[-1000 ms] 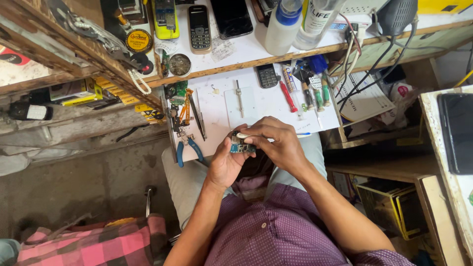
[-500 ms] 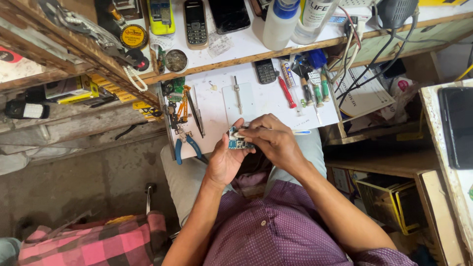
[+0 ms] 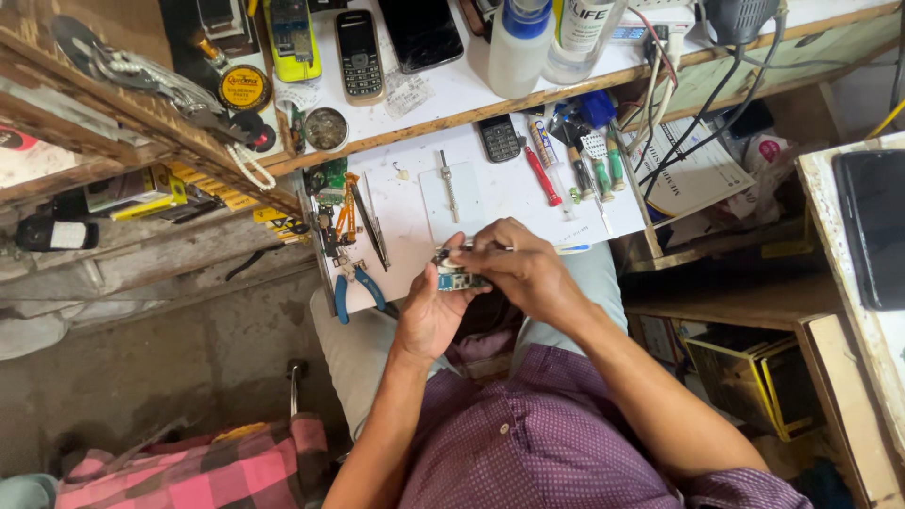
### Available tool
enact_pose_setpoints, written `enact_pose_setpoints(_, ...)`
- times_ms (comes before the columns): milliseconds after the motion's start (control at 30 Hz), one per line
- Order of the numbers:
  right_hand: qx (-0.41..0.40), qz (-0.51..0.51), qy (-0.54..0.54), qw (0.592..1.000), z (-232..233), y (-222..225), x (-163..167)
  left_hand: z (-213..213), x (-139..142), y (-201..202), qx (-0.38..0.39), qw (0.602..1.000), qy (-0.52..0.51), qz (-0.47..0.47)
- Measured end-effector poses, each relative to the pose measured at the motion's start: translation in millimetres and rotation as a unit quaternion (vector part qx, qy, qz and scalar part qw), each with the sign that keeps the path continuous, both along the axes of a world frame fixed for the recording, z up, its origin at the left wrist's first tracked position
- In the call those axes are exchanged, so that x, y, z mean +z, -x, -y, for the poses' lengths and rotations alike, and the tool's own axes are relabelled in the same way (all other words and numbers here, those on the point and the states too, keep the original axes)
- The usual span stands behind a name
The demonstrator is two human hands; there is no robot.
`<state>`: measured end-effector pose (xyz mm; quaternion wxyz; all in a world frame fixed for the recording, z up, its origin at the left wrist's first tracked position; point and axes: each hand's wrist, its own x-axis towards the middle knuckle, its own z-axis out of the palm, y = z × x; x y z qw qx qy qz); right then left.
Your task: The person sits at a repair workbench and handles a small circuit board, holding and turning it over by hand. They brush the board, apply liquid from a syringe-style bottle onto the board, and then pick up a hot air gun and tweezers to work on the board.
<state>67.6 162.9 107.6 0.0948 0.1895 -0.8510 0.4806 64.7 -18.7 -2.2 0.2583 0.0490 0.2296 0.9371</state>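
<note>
**Small board held in both hands, over the lap at the table's near edge**

Left hand (image 3: 429,316) cradles a small blue-green circuit board (image 3: 459,279) from below, fingers curled around its left end. Right hand (image 3: 528,269) covers it from above, fingers pressed together, pinching a thin metal tool (image 3: 471,251) against the board's top.

Around it: white work mat (image 3: 490,203) on the table just beyond the hands. Blue-handled pliers (image 3: 356,287) at the mat's left corner, near the left wrist. Black tweezers (image 3: 370,226) and a loose green circuit board (image 3: 327,179) further left. Red-handled screwdriver (image 3: 542,176) and a small dark keypad phone (image 3: 500,139) beyond the right hand. Upper shelf holds a grey keypad phone (image 3: 359,54) and a white plastic squeeze bottle (image 3: 518,42).

Room: open concrete floor (image 3: 189,368) left; wooden shelf frame (image 3: 745,302) crowds the right elbow.

Versus 0.5 s ago: grip unchanged, hands sit in about the same spot by the mat edge.
</note>
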Motion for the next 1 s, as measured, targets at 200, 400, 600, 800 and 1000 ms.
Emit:
enact_pose_setpoints(200,-0.052,0.092,0.085,0.991,-20,-11,-8,9,12,0,0.021,1.000,-0.021,0.006)
enact_pose_setpoints(400,-0.040,0.123,0.119,0.984,-10,-21,-15,8,21,2,0.027,0.999,-0.037,-0.027)
enact_pose_setpoints(600,-0.005,0.020,0.077,0.997,1,-21,-14,8,6,-2,0.011,0.999,-0.038,-0.027)
enact_pose_setpoints(800,-0.005,0.011,0.057,0.998,-3,-14,-13,11,-5,-4,0.009,1.000,-0.028,-0.005)
enact_pose_setpoints(1000,-0.007,-0.019,0.027,0.999,-7,-14,-13,10,0,-5,0.002,1.000,-0.015,0.002)
